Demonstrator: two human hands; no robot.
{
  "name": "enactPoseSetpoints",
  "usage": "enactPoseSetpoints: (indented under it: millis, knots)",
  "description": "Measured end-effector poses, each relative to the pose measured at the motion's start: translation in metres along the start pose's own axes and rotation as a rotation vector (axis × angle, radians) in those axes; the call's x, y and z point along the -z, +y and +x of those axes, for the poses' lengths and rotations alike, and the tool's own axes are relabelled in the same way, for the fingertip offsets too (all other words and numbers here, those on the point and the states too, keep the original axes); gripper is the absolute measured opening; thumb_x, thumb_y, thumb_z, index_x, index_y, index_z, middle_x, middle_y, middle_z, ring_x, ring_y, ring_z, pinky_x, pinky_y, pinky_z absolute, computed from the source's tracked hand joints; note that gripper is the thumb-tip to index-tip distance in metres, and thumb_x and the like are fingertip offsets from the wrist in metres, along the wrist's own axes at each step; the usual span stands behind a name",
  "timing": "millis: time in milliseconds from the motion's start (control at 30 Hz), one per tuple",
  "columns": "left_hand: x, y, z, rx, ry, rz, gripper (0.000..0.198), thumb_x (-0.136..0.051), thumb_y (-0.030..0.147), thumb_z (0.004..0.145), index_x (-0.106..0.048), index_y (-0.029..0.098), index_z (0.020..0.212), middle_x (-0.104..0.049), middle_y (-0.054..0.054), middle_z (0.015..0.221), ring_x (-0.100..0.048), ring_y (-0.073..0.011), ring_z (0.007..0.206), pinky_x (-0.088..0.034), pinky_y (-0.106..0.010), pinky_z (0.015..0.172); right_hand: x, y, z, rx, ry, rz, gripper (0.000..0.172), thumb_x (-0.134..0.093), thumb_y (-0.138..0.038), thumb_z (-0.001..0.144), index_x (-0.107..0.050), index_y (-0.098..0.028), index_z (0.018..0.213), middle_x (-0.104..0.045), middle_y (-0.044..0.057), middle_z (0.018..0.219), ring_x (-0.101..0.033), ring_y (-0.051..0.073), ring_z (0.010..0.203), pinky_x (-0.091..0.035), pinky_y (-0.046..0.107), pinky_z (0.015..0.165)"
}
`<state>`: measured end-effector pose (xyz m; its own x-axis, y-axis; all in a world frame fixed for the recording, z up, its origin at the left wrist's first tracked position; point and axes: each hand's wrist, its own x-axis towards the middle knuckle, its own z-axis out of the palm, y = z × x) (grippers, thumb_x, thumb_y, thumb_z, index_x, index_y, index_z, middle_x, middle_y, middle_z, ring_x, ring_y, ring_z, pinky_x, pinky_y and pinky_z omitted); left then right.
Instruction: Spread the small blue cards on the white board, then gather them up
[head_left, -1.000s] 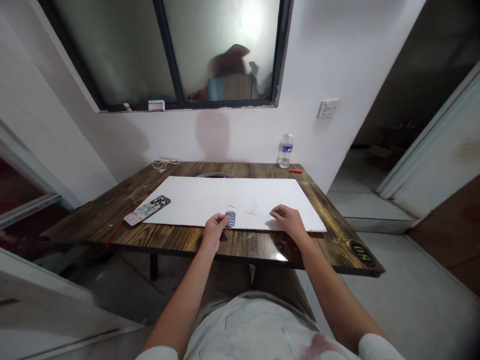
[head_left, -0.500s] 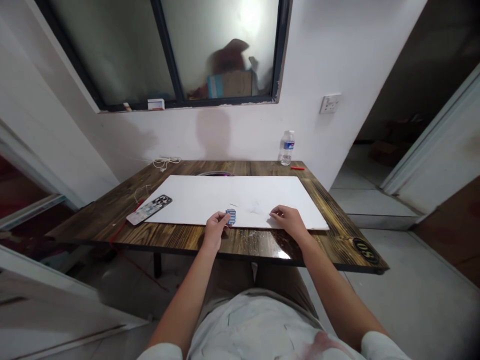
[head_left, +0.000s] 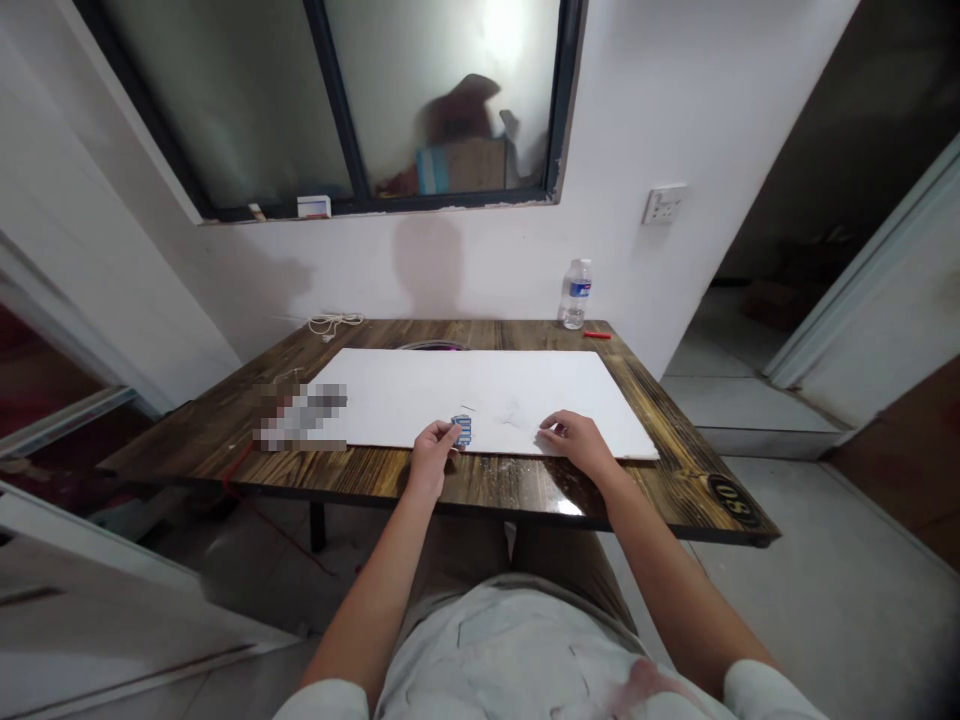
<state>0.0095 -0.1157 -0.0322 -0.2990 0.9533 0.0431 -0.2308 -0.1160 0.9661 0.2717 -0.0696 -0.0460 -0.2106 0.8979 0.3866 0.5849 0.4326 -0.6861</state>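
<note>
In my left hand (head_left: 433, 455), thumb and fingers pinch a small flat blue piece (head_left: 461, 431) with a pattern of pale slots. It is held upright just over the front edge of a white board (head_left: 405, 385). My right hand (head_left: 574, 438) rests by the board's front right part, fingers curled and fingertips drawn together. Whatever those fingertips hold, if anything, is too small to make out. Between the hands, a thin dark sliver (head_left: 468, 407) and a faint thread-like mark (head_left: 511, 416) lie on the board.
The board lies on a dark wooden table (head_left: 517, 488). A water bottle (head_left: 577, 295) and a red pen-like stick (head_left: 597, 335) are at the back right. A white cable (head_left: 334, 323) lies back left. The board's left end is blurred by pixelation. Behind stands a wall (head_left: 495, 265).
The blue piece has turned slightly in my left fingers. Both hands otherwise stay in place. The phone at the left, visible before, is now covered by pixelation.
</note>
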Motion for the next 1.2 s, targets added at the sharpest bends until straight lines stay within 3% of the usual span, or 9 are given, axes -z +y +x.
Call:
enactPoseSetpoints:
  millis: [367,533,767,900,1200]
  knots:
    - [0.000,-0.001,0.000,-0.021,-0.016,0.003,0.045,-0.087,0.046,0.050,-0.057,0.016,0.065,-0.059,0.003,0.058,-0.056,-0.0086,0.048,-0.037,-0.017,0.042,-0.001,0.002,0.001,0.007,-0.010,-0.016,0.011,-0.062,-0.030,0.078,-0.069,-0.022,0.079,-0.069,0.004,0.082,-0.061,0.020,0.073,-0.046,0.032,0.069]
    - [0.001,-0.002,0.000,-0.033,-0.037,0.020,0.044,-0.087,0.045,0.052,-0.057,0.016,0.065,-0.059,0.003,0.057,-0.055,-0.0083,0.049,-0.037,-0.017,0.042,-0.006,-0.011,0.003,0.054,0.000,0.023,0.014,-0.062,-0.034,0.080,-0.068,-0.022,0.080,-0.069,0.005,0.083,-0.061,0.020,0.075,-0.046,0.033,0.069]
    - [0.003,-0.004,0.001,-0.036,-0.080,0.037,0.045,-0.087,0.046,0.053,-0.056,0.016,0.066,-0.060,0.002,0.057,-0.055,-0.0088,0.049,-0.037,-0.017,0.042,-0.032,-0.051,0.008,0.068,-0.066,0.233,0.016,-0.064,-0.037,0.081,-0.068,-0.022,0.081,-0.071,0.002,0.083,-0.063,0.018,0.073,-0.046,0.030,0.068]
    - [0.003,-0.005,0.000,-0.039,-0.101,0.049,0.045,-0.086,0.047,0.054,-0.055,0.016,0.065,-0.058,0.004,0.055,-0.053,-0.0079,0.049,-0.036,-0.017,0.044,-0.054,-0.070,0.010,0.035,-0.093,0.337,0.026,-0.067,-0.044,0.078,-0.067,-0.021,0.089,-0.070,0.002,0.078,-0.060,0.016,0.069,-0.046,0.028,0.066]
    - [0.005,-0.001,-0.004,-0.046,-0.218,0.064,0.043,-0.087,0.043,0.054,-0.055,0.016,0.062,-0.056,0.005,0.055,-0.048,-0.0066,0.050,-0.036,-0.017,0.047,-0.073,-0.075,0.012,-0.059,-0.240,0.536,0.038,-0.072,-0.054,0.068,-0.061,-0.018,0.070,-0.059,-0.002,0.060,-0.050,0.013,0.057,-0.036,0.025,0.054]
